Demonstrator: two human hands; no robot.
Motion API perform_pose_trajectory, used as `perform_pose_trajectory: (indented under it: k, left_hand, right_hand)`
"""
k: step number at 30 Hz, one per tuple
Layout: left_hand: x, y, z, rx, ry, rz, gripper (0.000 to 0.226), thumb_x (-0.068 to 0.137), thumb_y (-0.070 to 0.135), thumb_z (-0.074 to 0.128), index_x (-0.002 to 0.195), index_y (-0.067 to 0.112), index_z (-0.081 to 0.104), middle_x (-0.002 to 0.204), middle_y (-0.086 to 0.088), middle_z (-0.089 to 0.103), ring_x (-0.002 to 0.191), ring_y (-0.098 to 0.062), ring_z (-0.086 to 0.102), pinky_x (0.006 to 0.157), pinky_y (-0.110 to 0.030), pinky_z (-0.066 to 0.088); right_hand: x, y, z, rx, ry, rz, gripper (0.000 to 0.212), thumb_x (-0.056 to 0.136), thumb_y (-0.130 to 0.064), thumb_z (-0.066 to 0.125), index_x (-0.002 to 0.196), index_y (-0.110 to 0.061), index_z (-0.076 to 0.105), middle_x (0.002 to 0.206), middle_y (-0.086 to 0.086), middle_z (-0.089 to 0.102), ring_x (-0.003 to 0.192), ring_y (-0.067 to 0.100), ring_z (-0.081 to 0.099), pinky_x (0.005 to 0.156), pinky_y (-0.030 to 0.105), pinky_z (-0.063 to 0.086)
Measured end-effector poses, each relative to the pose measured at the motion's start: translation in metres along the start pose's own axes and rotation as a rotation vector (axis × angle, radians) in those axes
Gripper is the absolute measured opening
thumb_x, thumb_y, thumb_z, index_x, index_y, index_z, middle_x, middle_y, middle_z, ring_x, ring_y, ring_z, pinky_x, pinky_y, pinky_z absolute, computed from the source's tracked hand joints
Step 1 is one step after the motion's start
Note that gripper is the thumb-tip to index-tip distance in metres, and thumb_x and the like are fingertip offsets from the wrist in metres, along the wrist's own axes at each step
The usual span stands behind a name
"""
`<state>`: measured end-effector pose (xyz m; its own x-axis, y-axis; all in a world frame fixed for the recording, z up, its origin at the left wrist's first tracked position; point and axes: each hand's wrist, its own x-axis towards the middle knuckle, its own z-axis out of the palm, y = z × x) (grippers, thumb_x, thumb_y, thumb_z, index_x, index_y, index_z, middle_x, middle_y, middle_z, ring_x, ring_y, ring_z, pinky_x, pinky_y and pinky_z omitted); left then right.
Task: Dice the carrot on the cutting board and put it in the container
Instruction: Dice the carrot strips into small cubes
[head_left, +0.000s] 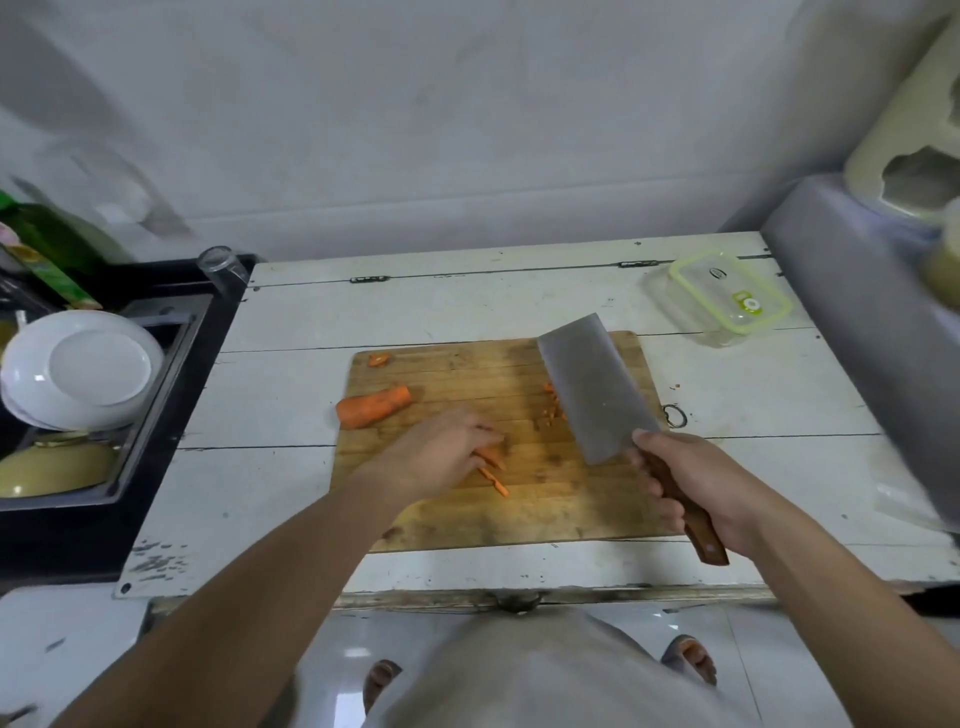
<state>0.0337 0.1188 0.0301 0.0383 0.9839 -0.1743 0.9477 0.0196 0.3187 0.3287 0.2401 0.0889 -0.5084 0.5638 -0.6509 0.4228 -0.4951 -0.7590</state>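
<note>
A wooden cutting board (561, 519) lies on a white table. A thick carrot chunk (373, 406) sits at its left edge, with a small end piece (378, 359) near the far left corner. My left hand (441, 452) rests on the board, fingers curled over several thin carrot strips (492, 470). Small diced bits (554, 408) lie beside the cleaver (592, 387). My right hand (696, 486) grips the cleaver's wooden handle, its blade raised flat over the board's right side. A clear container with a green-rimmed lid (727, 296) stands at the far right.
To the left, a black sink (156, 364) holds white plates (83, 369) and a yellow bowl (54, 467). An upturned glass (223, 267) stands at its corner. A grey appliance (872, 338) borders the table on the right.
</note>
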Motion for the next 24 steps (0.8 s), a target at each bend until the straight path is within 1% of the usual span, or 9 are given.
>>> perform_pose_trajectory:
  k: [2,5,7,10,14,17,19,21,24]
  left_hand:
    - [-0.004,-0.005,0.001,0.003,-0.023,-0.003,0.04,0.103,0.027,0.058,0.143,0.027,0.059,0.149,0.009,0.052,0.138,-0.016,0.042,0.117,-0.035,0.034]
    - [-0.008,-0.012,-0.005,-0.061,0.039,-0.095,0.039,0.105,0.029,0.053,0.143,0.025,0.059,0.145,0.008,0.054,0.137,-0.013,0.043,0.118,-0.03,0.032]
    - [-0.004,-0.008,-0.008,-0.026,0.038,-0.072,0.036,0.104,0.03,0.055,0.14,0.026,0.062,0.138,0.006,0.058,0.131,-0.015,0.047,0.113,-0.031,0.037]
    - [0.012,0.004,-0.014,0.035,-0.023,-0.047,0.029,0.1,0.028,0.063,0.129,0.028,0.069,0.125,0.005,0.062,0.12,-0.018,0.053,0.103,-0.036,0.044]
    - [0.032,0.015,-0.031,0.062,-0.173,-0.088,0.018,0.097,0.017,0.067,0.112,0.022,0.074,0.115,0.003,0.062,0.109,-0.019,0.058,0.094,-0.039,0.049]
    - [0.038,0.018,-0.03,0.054,-0.221,-0.072,0.022,0.096,0.004,0.059,0.105,0.017,0.073,0.11,0.001,0.062,0.102,-0.02,0.059,0.087,-0.035,0.05]
    - [0.042,0.024,-0.024,-0.021,-0.165,-0.072,0.023,0.096,0.001,0.056,0.103,0.017,0.07,0.107,0.002,0.059,0.102,-0.02,0.057,0.081,-0.032,0.047]
    - [0.044,0.029,-0.017,-0.09,-0.048,-0.102,0.02,0.096,0.003,0.056,0.1,0.018,0.068,0.106,0.003,0.057,0.101,-0.021,0.057,0.08,-0.032,0.045]
    - [0.027,0.027,0.001,-0.057,0.271,-0.132,0.022,0.094,0.004,0.053,0.1,0.015,0.071,0.103,0.001,0.065,0.099,-0.021,0.059,0.085,-0.037,0.05]
  right_hand:
    - [-0.004,0.0,0.002,-0.036,0.013,-0.008,0.03,0.103,-0.035,0.053,0.091,-0.008,0.056,0.061,0.007,0.044,0.042,0.02,0.032,0.042,0.027,0.03]
    - [-0.009,0.003,0.002,-0.025,0.02,0.002,0.031,0.104,-0.034,0.052,0.089,-0.006,0.054,0.061,0.008,0.043,0.042,0.02,0.031,0.041,0.027,0.03]
    - [-0.011,0.004,0.004,-0.017,0.028,0.011,0.031,0.104,-0.033,0.052,0.089,-0.006,0.053,0.06,0.008,0.043,0.042,0.02,0.031,0.041,0.026,0.031]
    - [-0.012,0.004,0.005,-0.025,0.032,0.012,0.031,0.104,-0.033,0.051,0.089,-0.006,0.053,0.06,0.008,0.043,0.043,0.02,0.031,0.041,0.027,0.031]
    - [-0.015,0.002,0.004,-0.035,0.02,0.012,0.031,0.104,-0.033,0.051,0.088,-0.007,0.052,0.061,0.008,0.043,0.043,0.02,0.031,0.042,0.027,0.031]
    - [-0.017,0.002,0.002,-0.024,0.021,0.013,0.031,0.104,-0.034,0.051,0.088,-0.007,0.052,0.061,0.009,0.043,0.043,0.02,0.031,0.041,0.027,0.031]
    - [-0.018,0.001,0.003,-0.017,0.03,0.007,0.031,0.104,-0.033,0.051,0.087,-0.007,0.052,0.06,0.009,0.043,0.042,0.02,0.031,0.04,0.026,0.032]
    - [-0.018,0.001,0.004,-0.061,0.065,-0.013,0.031,0.104,-0.032,0.05,0.086,-0.007,0.052,0.059,0.009,0.044,0.041,0.021,0.032,0.041,0.027,0.033]
    - [-0.02,0.005,0.009,-0.299,0.147,-0.072,0.031,0.104,-0.033,0.046,0.085,-0.009,0.051,0.058,0.009,0.05,0.04,0.023,0.041,0.043,0.03,0.039]
